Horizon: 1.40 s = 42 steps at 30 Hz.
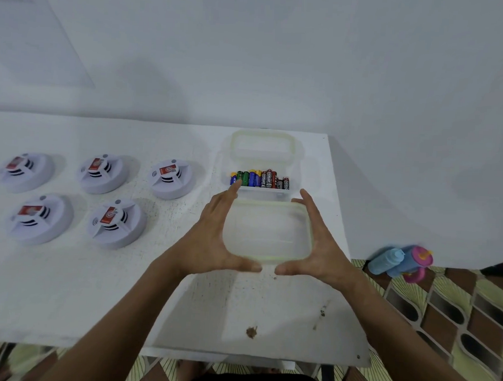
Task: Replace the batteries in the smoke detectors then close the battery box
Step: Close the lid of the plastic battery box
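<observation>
lid: clear plastic lid with pale green rim, left hand and right hand clamped on its sides
risk: could seat crooked on the clear battery box, tall batteries might block it

Smoke detectors: 5, three in the back row, two in front. Clear battery box: 1. Lids: 2, one held, one behind the box. Batteries: about 10, exact count unclear. Bottles on floor: 2. Hands: 2.
</observation>
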Each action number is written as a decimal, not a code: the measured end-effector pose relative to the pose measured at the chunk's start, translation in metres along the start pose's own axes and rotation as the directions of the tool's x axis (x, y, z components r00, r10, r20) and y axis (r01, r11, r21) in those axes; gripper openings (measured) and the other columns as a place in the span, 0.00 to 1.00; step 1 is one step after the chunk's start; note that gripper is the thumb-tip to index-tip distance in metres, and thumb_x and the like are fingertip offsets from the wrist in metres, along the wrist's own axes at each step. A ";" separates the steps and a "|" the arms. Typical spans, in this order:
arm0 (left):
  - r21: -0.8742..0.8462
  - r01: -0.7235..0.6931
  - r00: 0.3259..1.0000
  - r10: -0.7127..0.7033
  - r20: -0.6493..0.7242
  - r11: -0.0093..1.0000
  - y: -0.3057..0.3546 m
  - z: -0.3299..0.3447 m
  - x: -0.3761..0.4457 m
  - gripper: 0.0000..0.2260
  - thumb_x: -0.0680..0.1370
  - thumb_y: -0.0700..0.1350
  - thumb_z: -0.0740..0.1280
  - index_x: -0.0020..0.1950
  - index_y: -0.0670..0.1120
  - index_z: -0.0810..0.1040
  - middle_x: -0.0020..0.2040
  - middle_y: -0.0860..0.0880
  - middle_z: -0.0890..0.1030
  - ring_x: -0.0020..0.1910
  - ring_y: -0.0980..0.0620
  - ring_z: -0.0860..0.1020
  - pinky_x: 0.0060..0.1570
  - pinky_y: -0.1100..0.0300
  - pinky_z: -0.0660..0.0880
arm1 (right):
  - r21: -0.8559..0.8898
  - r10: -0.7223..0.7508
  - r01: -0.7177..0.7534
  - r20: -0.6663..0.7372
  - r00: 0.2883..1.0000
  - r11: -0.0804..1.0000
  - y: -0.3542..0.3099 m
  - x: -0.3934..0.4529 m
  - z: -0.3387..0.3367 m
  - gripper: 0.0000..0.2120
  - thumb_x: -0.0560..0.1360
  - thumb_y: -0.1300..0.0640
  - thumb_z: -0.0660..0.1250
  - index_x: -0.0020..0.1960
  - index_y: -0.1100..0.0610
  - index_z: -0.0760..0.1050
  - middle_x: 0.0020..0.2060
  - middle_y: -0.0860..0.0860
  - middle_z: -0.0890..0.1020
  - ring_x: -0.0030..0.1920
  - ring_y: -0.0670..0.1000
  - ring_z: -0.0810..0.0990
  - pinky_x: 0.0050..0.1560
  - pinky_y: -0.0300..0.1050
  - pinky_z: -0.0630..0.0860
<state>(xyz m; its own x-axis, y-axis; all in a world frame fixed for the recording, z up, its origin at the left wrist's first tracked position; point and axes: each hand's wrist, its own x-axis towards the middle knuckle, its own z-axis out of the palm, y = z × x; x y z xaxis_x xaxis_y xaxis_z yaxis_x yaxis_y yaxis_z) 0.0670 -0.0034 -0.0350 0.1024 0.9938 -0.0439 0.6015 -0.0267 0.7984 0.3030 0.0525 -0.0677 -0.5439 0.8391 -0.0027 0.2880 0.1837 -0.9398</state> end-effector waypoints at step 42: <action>-0.130 0.074 0.909 -0.121 -0.399 0.989 0.021 -0.064 0.117 0.20 0.78 0.49 0.66 0.69 0.55 0.71 0.69 0.58 0.71 0.67 0.57 0.69 0.67 0.58 0.67 | -0.075 -0.033 0.013 -0.267 0.963 0.997 -0.052 0.121 -0.041 0.34 0.75 0.50 0.72 0.77 0.44 0.60 0.68 0.44 0.72 0.69 0.45 0.69 0.68 0.46 0.68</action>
<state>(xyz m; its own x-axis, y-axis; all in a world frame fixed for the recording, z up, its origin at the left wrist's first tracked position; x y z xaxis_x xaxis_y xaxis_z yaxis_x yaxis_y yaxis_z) 0.0408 0.1194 0.0156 -0.2957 0.9497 0.1034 0.4994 0.0614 0.8642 0.2547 0.1653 -0.0053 -0.3229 0.9389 0.1192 0.3396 0.2325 -0.9114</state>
